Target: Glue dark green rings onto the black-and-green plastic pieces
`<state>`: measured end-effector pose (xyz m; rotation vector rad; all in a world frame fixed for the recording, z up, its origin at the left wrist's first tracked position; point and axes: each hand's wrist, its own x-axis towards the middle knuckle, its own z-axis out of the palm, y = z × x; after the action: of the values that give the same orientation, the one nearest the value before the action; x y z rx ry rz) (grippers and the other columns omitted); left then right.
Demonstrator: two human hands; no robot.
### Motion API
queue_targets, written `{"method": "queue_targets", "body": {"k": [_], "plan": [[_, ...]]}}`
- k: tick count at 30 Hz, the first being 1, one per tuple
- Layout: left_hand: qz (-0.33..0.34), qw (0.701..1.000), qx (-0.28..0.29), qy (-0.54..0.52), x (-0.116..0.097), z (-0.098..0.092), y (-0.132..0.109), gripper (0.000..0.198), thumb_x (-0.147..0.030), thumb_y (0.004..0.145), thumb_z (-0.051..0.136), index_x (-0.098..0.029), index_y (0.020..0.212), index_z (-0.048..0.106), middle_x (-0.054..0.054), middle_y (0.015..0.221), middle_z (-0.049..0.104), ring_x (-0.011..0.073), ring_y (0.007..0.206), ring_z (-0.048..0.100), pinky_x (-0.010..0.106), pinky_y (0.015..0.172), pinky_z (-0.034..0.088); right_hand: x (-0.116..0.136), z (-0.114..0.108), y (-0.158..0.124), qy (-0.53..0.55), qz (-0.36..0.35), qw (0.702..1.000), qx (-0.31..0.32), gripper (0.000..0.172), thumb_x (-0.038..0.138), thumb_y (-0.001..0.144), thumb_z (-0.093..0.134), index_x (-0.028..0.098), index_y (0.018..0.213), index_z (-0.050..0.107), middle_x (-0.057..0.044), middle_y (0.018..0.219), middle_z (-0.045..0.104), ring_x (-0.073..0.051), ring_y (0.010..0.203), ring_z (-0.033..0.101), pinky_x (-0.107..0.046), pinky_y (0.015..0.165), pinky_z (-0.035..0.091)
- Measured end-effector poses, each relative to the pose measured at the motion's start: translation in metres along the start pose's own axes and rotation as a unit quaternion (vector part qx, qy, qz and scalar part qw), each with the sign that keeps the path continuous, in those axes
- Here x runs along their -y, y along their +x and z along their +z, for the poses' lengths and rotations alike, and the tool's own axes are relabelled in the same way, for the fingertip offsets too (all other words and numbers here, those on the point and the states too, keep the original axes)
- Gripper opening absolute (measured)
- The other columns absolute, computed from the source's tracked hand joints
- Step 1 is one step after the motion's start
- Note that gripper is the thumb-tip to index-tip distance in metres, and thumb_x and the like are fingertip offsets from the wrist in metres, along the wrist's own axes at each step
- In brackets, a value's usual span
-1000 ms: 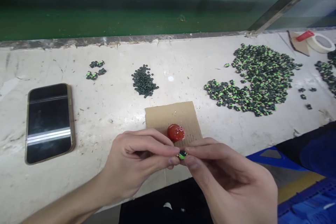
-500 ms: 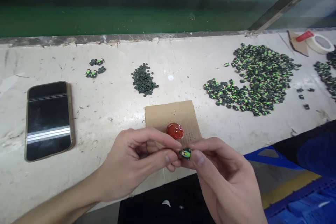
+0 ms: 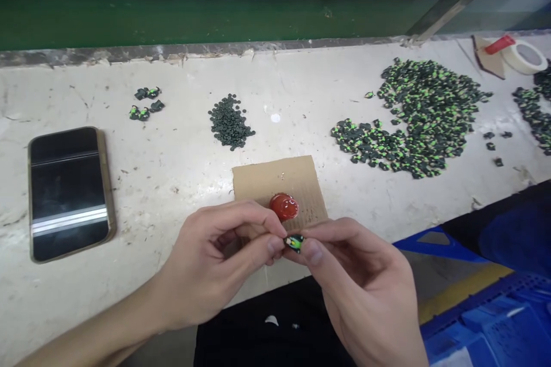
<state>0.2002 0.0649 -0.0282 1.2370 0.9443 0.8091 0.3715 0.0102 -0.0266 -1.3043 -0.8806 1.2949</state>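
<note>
A small black and bright-green figure piece (image 3: pixel 295 242) is pinched between my two hands, above the table's front edge. My left hand (image 3: pixel 219 264) is closed, thumb and forefinger at the piece's left end. My right hand (image 3: pixel 361 275) is closed too, its thumb and forefinger gripping the right end. Just behind the fingertips, a glossy red blob (image 3: pixel 284 206) sits on a square of brown cardboard (image 3: pixel 275 175); whether it is liquid in a small dish I cannot tell. My fingers partly cover the cardboard's near part.
Small dark discs (image 3: pixel 230 123) lie heaped behind the cardboard. To the right spreads a large pile of black-and-green pieces (image 3: pixel 426 114). A phone (image 3: pixel 69 192) lies at left, several loose pieces (image 3: pixel 146 104) behind it. A tape roll (image 3: pixel 524 57) is at far right, blue crates (image 3: pixel 495 321) below.
The whole view has shifted slightly, so the table things appear a little higher and further left. Both hands still hold the small piece, which has tilted a little.
</note>
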Motion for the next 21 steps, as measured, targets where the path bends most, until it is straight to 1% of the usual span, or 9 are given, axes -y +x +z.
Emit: {"method": "queue_targets", "body": {"k": [3,5,8,10,14,18,21], "plan": [[0.010,1.000,0.006,-0.013,0.0014,-0.0007,0.0003,0.011,-0.015,0.089,0.070,-0.017,0.079,0.073,0.001,0.066,0.066,0.0103,0.056,0.057,0.018,0.050,0.048,0.0015,0.0011,0.0005,-0.005,-0.001,1.000,-0.005,0.012,0.018,0.094,0.077,0.028,0.089,0.082,0.000,0.082,0.081,-0.016,0.076,0.081,-0.021,0.074,0.068],[0.020,1.000,0.006,-0.015,0.0019,-0.0004,0.0010,0.011,-0.014,0.089,0.069,-0.017,0.079,0.072,0.001,0.066,0.066,0.0108,0.055,0.057,0.020,0.049,0.048,0.0014,0.0016,0.0008,0.002,-0.002,1.000,0.000,0.014,0.018,0.093,0.077,0.029,0.088,0.083,0.000,0.084,0.081,-0.016,0.077,0.081,-0.020,0.074,0.068],[0.019,1.000,0.009,-0.013,0.0028,0.0001,0.0007,0.011,-0.014,0.090,0.069,-0.017,0.080,0.072,0.002,0.068,0.067,0.0116,0.055,0.056,0.021,0.048,0.047,0.0006,0.0020,0.0006,0.010,0.000,1.000,-0.001,0.015,0.017,0.093,0.077,0.030,0.088,0.083,0.000,0.084,0.081,-0.016,0.075,0.080,-0.023,0.073,0.069],[0.019,1.000,0.010,-0.009,0.0037,0.0001,-0.0006,0.011,-0.015,0.091,0.069,-0.018,0.081,0.072,0.001,0.068,0.067,0.0119,0.055,0.056,0.022,0.048,0.047,0.0003,0.0022,0.0003,0.008,0.001,1.000,-0.006,0.013,0.017,0.092,0.078,0.028,0.087,0.083,-0.001,0.083,0.081,-0.018,0.074,0.080,-0.024,0.072,0.069],[0.027,1.000,0.009,-0.002,0.0043,-0.0001,-0.0018,0.011,-0.014,0.091,0.069,-0.017,0.081,0.072,0.002,0.068,0.067,0.0117,0.055,0.056,0.021,0.048,0.047,0.0011,0.0024,-0.0007,-0.001,-0.005,1.000,-0.008,0.011,0.016,0.092,0.078,0.025,0.087,0.083,-0.003,0.083,0.081,-0.019,0.074,0.081,-0.024,0.070,0.069],[0.026,1.000,0.014,-0.005,0.0027,0.0002,-0.0003,0.013,-0.012,0.090,0.069,-0.017,0.079,0.072,0.001,0.066,0.066,0.0113,0.056,0.057,0.020,0.050,0.048,0.0019,0.0007,-0.0020,-0.002,0.001,1.000,0.000,0.013,0.017,0.093,0.077,0.028,0.088,0.083,-0.002,0.085,0.082,-0.019,0.075,0.081,-0.024,0.069,0.069],[0.016,0.999,0.012,-0.027,0.0020,-0.0003,-0.0004,0.011,-0.012,0.089,0.071,-0.017,0.080,0.074,0.001,0.068,0.067,0.0106,0.058,0.060,0.019,0.052,0.050,0.0013,-0.0004,-0.0026,0.011,0.004,1.000,0.006,0.013,0.017,0.093,0.077,0.028,0.090,0.083,-0.002,0.085,0.082,-0.019,0.075,0.081,-0.025,0.069,0.069]]}}
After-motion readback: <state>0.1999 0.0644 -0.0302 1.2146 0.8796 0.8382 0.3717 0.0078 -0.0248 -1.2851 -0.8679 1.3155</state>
